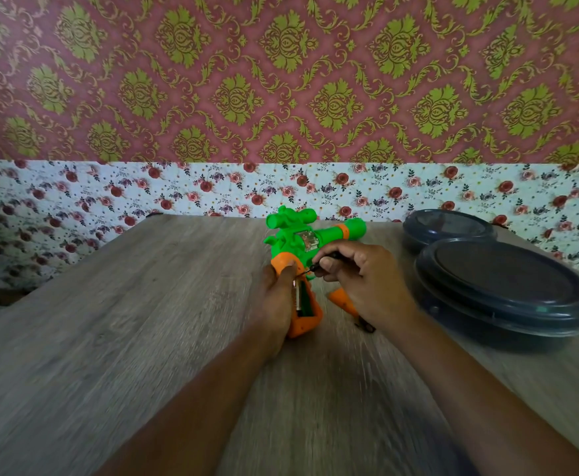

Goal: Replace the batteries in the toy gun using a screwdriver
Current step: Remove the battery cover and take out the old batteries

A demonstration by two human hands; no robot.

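Table: a wood-grain table [143, 338] ran from the near edge to a far edge against the flowered wall; its left half was bare wood, open for movement.
Right edge: two dark round containers [504, 290] sat along the right edge, one behind the other, the nearer one just beside the right hand.
Toy gun: the green and orange toy gun [301, 242] lay near the middle of the far edge, barrel pointing toward the right edge, its orange grip toward the near edge with the battery slot open and a battery [296, 297] showing inside.
Cover: an orange piece [341, 302], probably the battery cover, lay on the table just right of the grip, partly under the right hand.
Left hand: the left hand [276, 304] gripped the orange grip from the left, fingers curled round it and the thumb pressed on top by the slot; the forearm reached straight in from the near edge.
Right hand: the right hand [353, 269] pinched a small dark screwdriver [322, 262] between curled fingers and thumb, tip aimed at the top of the slot; the wrist was bent inward.
Small item: a dark object [365, 326] lay under the right wrist, too blurred to identify.
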